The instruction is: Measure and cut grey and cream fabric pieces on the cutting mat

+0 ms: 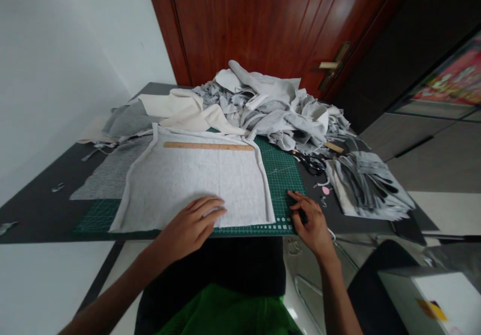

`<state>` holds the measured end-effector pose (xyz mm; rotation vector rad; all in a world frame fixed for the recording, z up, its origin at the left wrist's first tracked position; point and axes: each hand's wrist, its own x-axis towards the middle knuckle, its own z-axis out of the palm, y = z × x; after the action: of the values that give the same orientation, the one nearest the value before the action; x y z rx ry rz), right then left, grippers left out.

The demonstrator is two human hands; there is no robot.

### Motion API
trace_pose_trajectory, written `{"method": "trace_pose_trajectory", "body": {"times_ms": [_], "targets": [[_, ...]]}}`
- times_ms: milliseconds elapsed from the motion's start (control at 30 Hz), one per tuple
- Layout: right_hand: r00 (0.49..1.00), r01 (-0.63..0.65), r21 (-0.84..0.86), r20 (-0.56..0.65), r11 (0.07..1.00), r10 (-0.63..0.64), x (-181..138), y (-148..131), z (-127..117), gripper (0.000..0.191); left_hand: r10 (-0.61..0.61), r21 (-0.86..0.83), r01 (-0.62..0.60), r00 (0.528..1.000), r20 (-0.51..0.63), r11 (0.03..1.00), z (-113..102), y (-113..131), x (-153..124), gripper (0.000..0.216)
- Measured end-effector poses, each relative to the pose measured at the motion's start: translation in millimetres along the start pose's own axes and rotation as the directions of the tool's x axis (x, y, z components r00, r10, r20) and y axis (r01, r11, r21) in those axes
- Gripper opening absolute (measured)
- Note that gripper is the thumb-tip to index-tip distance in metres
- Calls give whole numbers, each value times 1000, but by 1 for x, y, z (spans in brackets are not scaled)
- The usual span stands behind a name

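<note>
A light grey piece of knit fabric [195, 180] with rolled edges is spread over a green cutting mat [280, 170]. Along the fabric's far edge lies a wooden ruler [208, 146]. My left hand [193, 222] rests on the near edge of the fabric, fingers stretched out and holding nothing. To the right of the fabric, my right hand [310, 220] touches the mat near its right edge. Its index finger reaches forward and the others bend loosely, with a gap to the thumb; I see nothing held there.
A heap of grey and white fabric scraps [270, 104] covers the table's back. Black scissors [311, 163] and a stack of folded grey cloth [370, 185] lie at right. More grey fabric [112, 172] is at left. A wooden door [255, 24] stands behind the dark table [37, 200].
</note>
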<state>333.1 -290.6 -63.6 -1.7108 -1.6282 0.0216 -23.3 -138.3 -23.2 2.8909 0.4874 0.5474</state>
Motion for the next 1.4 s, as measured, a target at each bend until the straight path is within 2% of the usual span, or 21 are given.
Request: {"method": "trace_pose_trajectory", "body": {"times_ms": [100,233,400,600,700,967,1133,1267,1400], "targets": [[1000,-3,9,-13,1000,3,0,-1,0,14,-89,-52,86,995,-53,995,22,28,18,43],[1000,7,17,-25,1000,-7,0,0,3,13,-146,-92,137,985,-94,986,43,52,46,44],[999,23,7,-31,1000,-23,-2,6,7,13,-222,-27,221,971,-84,975,68,74,76,53],[999,28,-8,-23,1000,-28,-4,9,10,14,-144,16,147,982,-119,989,98,92,72,53],[999,44,-16,-30,999,-44,-3,9,9,14,-121,12,124,984,-131,992,101,97,65,53],[994,91,-36,-51,995,-93,-2,17,11,13,-94,40,100,988,-125,994,92,103,58,51],[995,90,-67,-31,994,-92,6,22,15,22,-93,42,100,984,-151,994,109,107,56,48],[998,50,-117,-28,992,-53,16,12,36,45,-93,-44,89,992,-89,995,122,107,61,46],[994,109,-164,3,980,-110,25,1,68,57,-140,-174,127,988,-60,977,117,112,63,48]]}}
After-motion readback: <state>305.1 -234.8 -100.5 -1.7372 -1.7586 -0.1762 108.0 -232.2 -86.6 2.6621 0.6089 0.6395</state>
